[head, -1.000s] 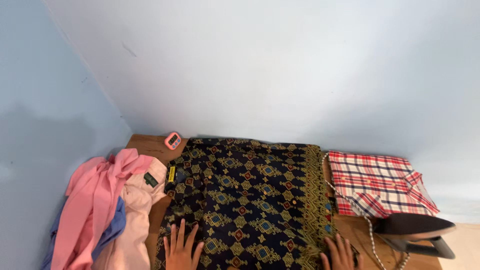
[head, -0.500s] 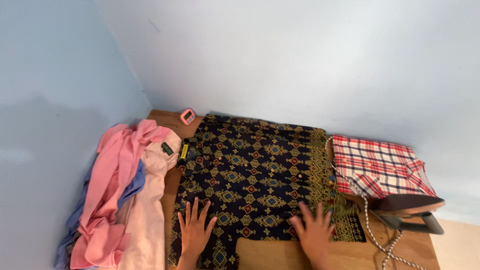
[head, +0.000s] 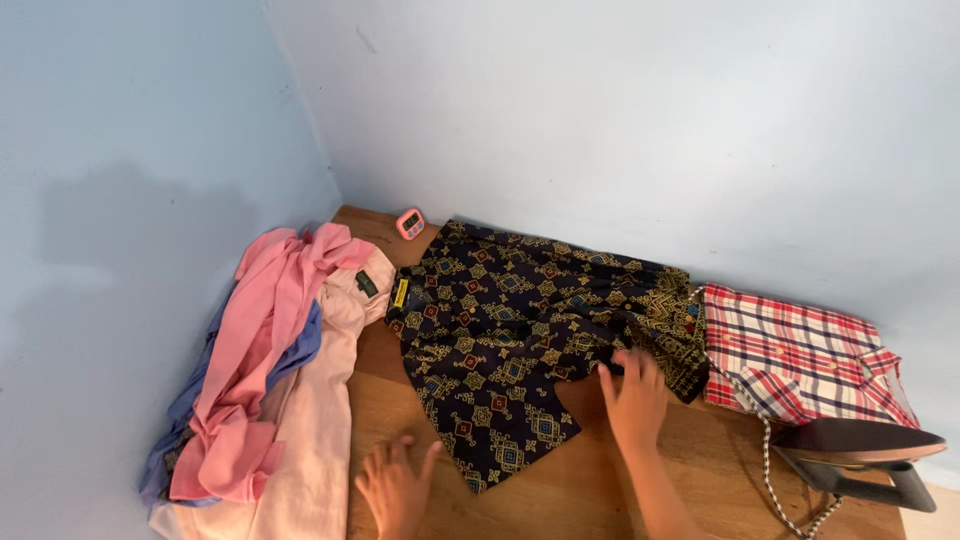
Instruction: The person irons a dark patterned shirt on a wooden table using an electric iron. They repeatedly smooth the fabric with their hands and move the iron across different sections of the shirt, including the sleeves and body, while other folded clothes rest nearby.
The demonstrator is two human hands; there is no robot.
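The dark patterned shirt (head: 500, 340) lies bunched on the wooden bench (head: 600, 480), its long axis slanting from the collar at the far left, near the pink timer (head: 409, 223), toward the folded plaid shirt (head: 800, 355) on the right. The right hand (head: 633, 395) is the nearer one — its grip rests on the shirt's near right edge, fingers curled into the cloth, though I cannot tell if they pinch it. The left hand (head: 395, 485) lies flat with fingers apart on bare wood — just beside the shirt's lower corner, holding nothing.
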